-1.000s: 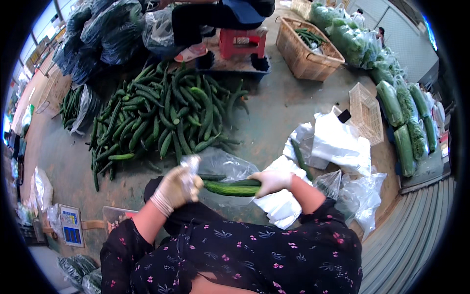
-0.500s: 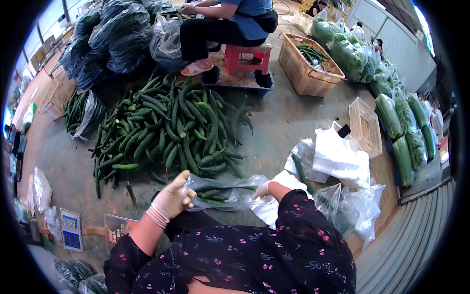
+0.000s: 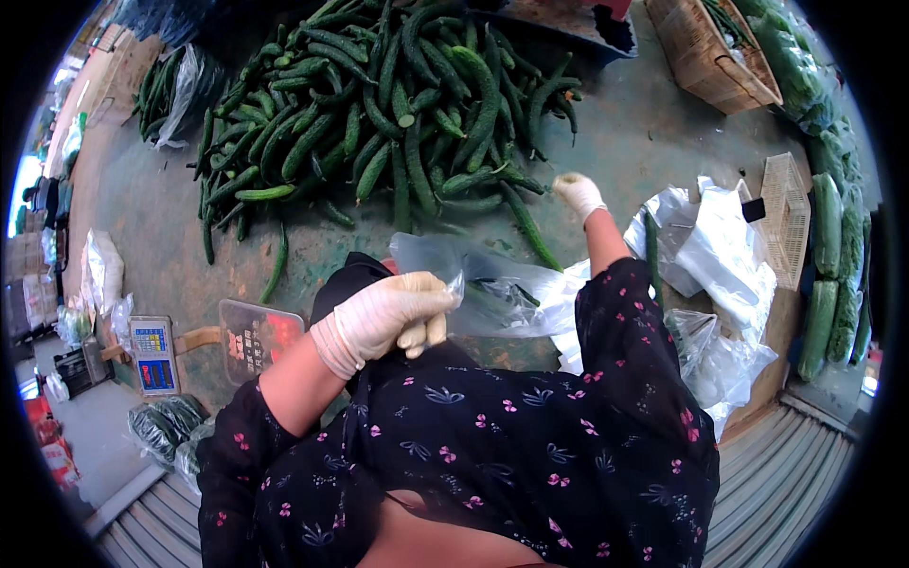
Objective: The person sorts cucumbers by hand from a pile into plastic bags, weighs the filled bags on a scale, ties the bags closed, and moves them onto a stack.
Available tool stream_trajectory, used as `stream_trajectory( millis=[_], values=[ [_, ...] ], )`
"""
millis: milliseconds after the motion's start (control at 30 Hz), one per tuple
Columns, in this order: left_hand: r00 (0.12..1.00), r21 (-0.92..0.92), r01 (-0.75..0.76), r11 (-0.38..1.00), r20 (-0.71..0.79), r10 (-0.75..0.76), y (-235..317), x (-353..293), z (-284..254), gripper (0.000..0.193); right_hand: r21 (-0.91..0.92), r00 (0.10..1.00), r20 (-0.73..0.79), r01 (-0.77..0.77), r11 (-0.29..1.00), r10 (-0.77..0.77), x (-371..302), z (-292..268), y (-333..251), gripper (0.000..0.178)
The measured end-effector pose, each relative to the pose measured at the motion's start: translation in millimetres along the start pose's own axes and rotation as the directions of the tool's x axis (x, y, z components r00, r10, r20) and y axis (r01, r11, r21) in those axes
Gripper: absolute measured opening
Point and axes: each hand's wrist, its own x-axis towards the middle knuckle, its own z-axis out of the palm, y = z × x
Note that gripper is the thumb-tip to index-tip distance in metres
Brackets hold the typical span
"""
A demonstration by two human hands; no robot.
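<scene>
Clear plastic bag (image 3: pixel 516 298) lies across my lap area with a few green cucumbers showing through it. Its gathered near end is pinched in my left hand (image 3: pixel 393 317), which wears a pale glove. My right hand (image 3: pixel 579 194), gloved too, is off the bag and stretched forward, just right of the cucumber pile (image 3: pixel 379 114). Its fingers look curled, and no item shows in them. Beside the bag's far side a single long cucumber (image 3: pixel 532 227) points from the pile toward me.
White plastic bags (image 3: pixel 720 237) lie at the right, with a cucumber (image 3: pixel 651 248) on their near edge. Beyond are a flat crate (image 3: pixel 784 222), a tan crate (image 3: pixel 710 57) and bagged cucumbers (image 3: pixel 826 227). At left stand a scale display (image 3: pixel 154 355) and its platform (image 3: pixel 260 341).
My right hand has let go of the bag and moved forward toward the pile. My left hand still grips the bag, now nearer my body. The view has tilted down.
</scene>
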Motion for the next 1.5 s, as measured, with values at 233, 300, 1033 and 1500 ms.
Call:
stream_trajectory(
  millis=[233,300,1033,1500],
  values=[
    [0.998,-0.348,-0.035,0.937,0.040,0.052,4.5,-15.2,-8.3,0.030,-0.381,0.962,0.043,-0.233,0.895,0.269,2.9,117.0,59.8,0.042],
    [0.997,-0.400,-0.052,0.915,0.036,0.072,10.9,-11.3,-8.2,0.034,-0.333,0.966,-0.165,-0.245,0.910,0.200,-8.0,132.3,81.8,0.039],
    [0.900,-0.604,-0.288,0.743,0.093,0.425,-0.4,3.1,-20.6,0.061,0.334,0.650,0.624,0.279,0.900,-0.433,-160.7,68.1,-51.6,0.054],
    [0.990,-0.421,-0.124,0.899,0.014,0.143,4.6,1.1,-19.2,0.032,0.540,0.959,0.210,-0.276,0.795,0.190,80.2,73.9,-93.0,0.061]
  ],
)
